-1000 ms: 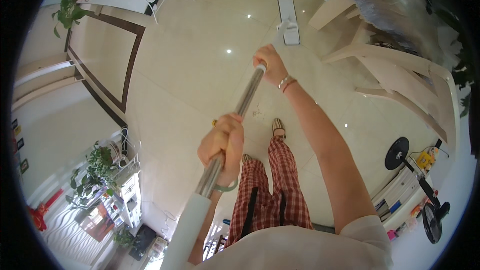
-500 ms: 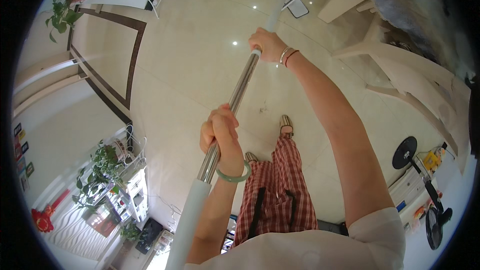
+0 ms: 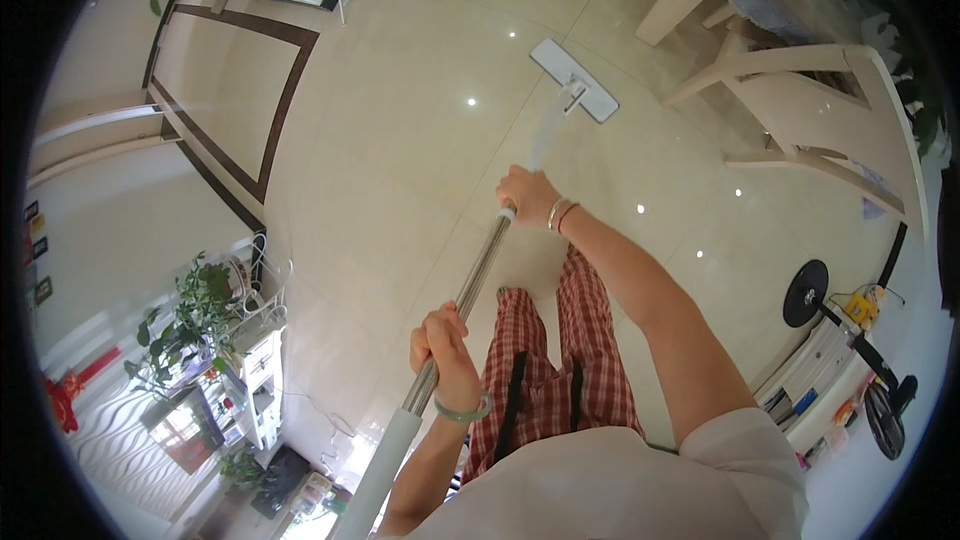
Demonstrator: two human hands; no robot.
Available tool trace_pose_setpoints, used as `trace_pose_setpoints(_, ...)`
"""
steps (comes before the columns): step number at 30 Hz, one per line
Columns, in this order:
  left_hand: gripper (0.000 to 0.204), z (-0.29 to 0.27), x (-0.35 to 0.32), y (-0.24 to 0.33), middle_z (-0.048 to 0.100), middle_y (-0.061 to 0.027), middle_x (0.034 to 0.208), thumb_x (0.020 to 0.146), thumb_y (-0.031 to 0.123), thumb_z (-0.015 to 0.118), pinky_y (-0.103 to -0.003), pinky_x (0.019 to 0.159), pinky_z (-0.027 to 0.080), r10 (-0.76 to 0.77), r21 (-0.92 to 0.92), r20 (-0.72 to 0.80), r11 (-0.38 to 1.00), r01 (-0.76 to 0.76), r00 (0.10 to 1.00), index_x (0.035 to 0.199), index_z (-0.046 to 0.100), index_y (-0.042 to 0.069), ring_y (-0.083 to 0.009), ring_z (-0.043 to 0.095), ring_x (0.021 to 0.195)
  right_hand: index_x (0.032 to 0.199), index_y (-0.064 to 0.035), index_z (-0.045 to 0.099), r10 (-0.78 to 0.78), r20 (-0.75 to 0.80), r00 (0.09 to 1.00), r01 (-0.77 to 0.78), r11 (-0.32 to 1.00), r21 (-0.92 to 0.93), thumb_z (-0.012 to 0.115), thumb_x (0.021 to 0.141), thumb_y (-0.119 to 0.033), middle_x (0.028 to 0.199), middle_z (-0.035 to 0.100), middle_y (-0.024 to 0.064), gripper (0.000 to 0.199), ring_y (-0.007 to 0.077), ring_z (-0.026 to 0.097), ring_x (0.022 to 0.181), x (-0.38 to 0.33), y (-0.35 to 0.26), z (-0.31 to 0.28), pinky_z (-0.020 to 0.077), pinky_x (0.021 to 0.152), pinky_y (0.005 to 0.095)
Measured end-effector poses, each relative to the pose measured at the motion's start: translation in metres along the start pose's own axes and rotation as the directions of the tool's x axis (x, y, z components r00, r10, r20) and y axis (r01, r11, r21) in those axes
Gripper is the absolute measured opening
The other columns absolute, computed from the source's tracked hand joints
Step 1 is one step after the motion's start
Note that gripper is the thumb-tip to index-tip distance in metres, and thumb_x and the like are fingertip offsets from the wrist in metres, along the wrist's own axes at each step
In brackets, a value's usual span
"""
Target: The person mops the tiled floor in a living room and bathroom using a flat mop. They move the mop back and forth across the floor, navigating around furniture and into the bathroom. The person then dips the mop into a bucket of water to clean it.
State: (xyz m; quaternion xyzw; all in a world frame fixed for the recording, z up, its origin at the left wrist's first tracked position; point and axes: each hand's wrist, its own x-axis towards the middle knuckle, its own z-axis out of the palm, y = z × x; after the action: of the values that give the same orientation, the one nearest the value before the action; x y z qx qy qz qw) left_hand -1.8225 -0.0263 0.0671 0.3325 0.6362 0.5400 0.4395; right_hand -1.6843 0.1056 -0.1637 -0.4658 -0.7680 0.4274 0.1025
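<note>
While both hands grip the mop (image 3: 483, 265), the right hand (image 3: 528, 192) is the nearer of the 2 to the mop head (image 3: 575, 80), its fingers closed around the pole just beyond a white collar (image 3: 507, 213). The left hand (image 3: 445, 342) is set farther back from the mop head, curled firmly around the bare metal, with a green bangle (image 3: 462, 410) at its wrist. Whether its thumb fully meets the fingers, I cannot tell.

The pole looks stiff and is probably light for its length. Its metal seems smooth and could slip in a damp palm, so a hold near the collar, or on the thick white sleeve (image 3: 385, 465) at the end farthest from the mop head, should be surer. Nothing about it looks fragile; the joint on the mop head likely swivels, so a gentle twist should steer it.

The mop head rests flat on the tiled floor (image 3: 400, 160), its long side slanted, and neither hand touches it. Both hands are on its near side, a little to its left: the right hand near, the left hand well apart. Checked trousers (image 3: 540, 390) show closer to the wearer.

To the right of the mop head is a pale wooden chair (image 3: 790, 112); well to its left, a dark floor border (image 3: 288, 108).
</note>
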Motion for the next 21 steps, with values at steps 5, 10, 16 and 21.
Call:
trace_pose_setpoints(5,0.03,-0.088,-0.068,0.028,0.043,-0.0026,0.064,0.1,0.008,0.043,-0.045,0.096,0.041,0.035,0.074,0.032,0.997,-0.037,0.999,0.071,0.034,0.011,-0.0129,0.042,0.064,0.073,-0.0165,0.061,0.059,0.057,0.997,-0.063,0.996,0.067,0.07,0.069,-0.011,0.082,0.06,-0.0031,0.011,0.02,0.051,0.098,-0.063,-0.091,0.077,0.0403,0.071,0.0429)
trace_pose_setpoints(10,0.03,-0.135,-0.091,0.038,0.04,-0.0012,0.059,0.099,0.005,0.04,-0.04,0.085,0.04,0.131,0.079,0.218,0.985,-0.151,0.967,0.072,0.032,0.012,-0.0135,0.038,0.06,0.073,-0.0153,0.061,0.076,0.06,0.995,-0.085,0.984,0.158,0.07,0.069,-0.01,0.081,0.06,-0.0037,0.011,0.0193,0.051,0.098,-0.094,-0.132,0.111,0.0399,0.071,0.0441)
trace_pose_setpoints(16,0.028,-0.092,-0.035,0.05,0.041,-0.0021,0.061,0.1,0.009,0.04,-0.039,0.076,0.04,0.233,0.026,0.431,0.962,-0.27,0.872,0.073,0.034,0.012,-0.0143,0.039,0.059,0.07,-0.0143,0.058,0.103,-0.14,0.985,-0.064,0.964,0.258,0.07,0.068,-0.004,0.079,0.059,-0.0037,0.016,0.0206,0.051,0.096,-0.066,-0.108,0.073,0.0371,0.073,0.0419)
trace_pose_setpoints(21,0.028,-0.011,0.019,0.042,0.044,-0.0039,0.064,0.099,0.004,0.041,-0.042,0.076,0.042,0.301,-0.02,0.525,0.94,-0.342,0.796,0.072,0.035,0.01,-0.0152,0.04,0.061,0.07,-0.015,0.057,0.094,-0.337,0.937,0.011,0.954,0.298,0.068,0.065,-0.002,0.078,0.058,-0.002,0.018,0.0228,0.051,0.095,-0.021,-0.037,0.01,0.0373,0.073,0.0402)
